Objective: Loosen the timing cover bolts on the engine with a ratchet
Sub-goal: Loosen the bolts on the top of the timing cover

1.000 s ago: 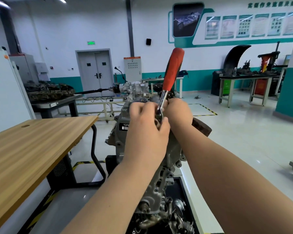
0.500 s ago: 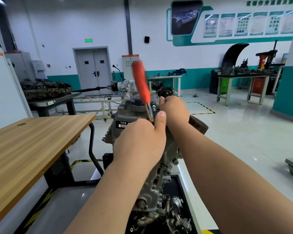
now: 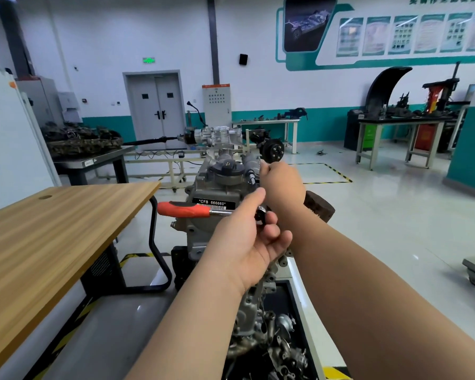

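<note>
Red-handled ratchet (image 3: 192, 210) points 9 o'clock; L hand (image 3: 247, 242) grip pinches its head. R hand (image 3: 283, 185) grip at engine (image 3: 198, 231) top, state unclear.

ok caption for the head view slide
Left hand holds the red-handled ratchet level at the engine, right hand near its top.

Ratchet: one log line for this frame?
left hand: grips ratchet near its head, red handle pointing left | right hand: at engine top, grip hidden
</note>
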`<act>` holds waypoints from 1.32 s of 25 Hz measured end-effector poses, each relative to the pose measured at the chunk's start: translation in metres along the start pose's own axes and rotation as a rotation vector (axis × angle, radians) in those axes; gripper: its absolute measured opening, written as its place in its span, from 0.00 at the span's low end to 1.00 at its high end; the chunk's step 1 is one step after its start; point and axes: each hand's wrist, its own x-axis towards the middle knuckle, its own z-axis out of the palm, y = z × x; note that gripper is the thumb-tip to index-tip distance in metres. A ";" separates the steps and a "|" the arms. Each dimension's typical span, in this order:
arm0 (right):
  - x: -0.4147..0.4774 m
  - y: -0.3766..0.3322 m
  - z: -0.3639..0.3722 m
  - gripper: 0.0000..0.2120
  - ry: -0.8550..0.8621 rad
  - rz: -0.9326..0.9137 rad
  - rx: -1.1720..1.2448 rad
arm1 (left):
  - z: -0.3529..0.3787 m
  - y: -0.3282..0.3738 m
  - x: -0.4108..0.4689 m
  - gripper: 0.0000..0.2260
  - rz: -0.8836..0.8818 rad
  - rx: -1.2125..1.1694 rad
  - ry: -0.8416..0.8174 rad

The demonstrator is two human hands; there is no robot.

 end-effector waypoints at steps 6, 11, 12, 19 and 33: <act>-0.003 -0.007 -0.003 0.20 -0.050 0.015 -0.047 | -0.006 0.011 0.003 0.10 0.347 0.735 0.248; -0.005 -0.007 -0.006 0.16 -0.076 -0.020 -0.063 | -0.008 0.013 -0.002 0.10 0.571 1.687 0.357; -0.005 -0.007 -0.006 0.15 -0.080 -0.018 -0.059 | -0.011 0.010 0.000 0.10 0.594 1.723 0.363; 0.000 -0.003 0.000 0.20 -0.021 -0.012 -0.074 | -0.004 0.012 0.004 0.11 0.165 0.077 0.183; -0.001 -0.003 -0.002 0.19 -0.085 0.029 0.067 | -0.006 0.001 0.005 0.13 0.366 1.153 0.201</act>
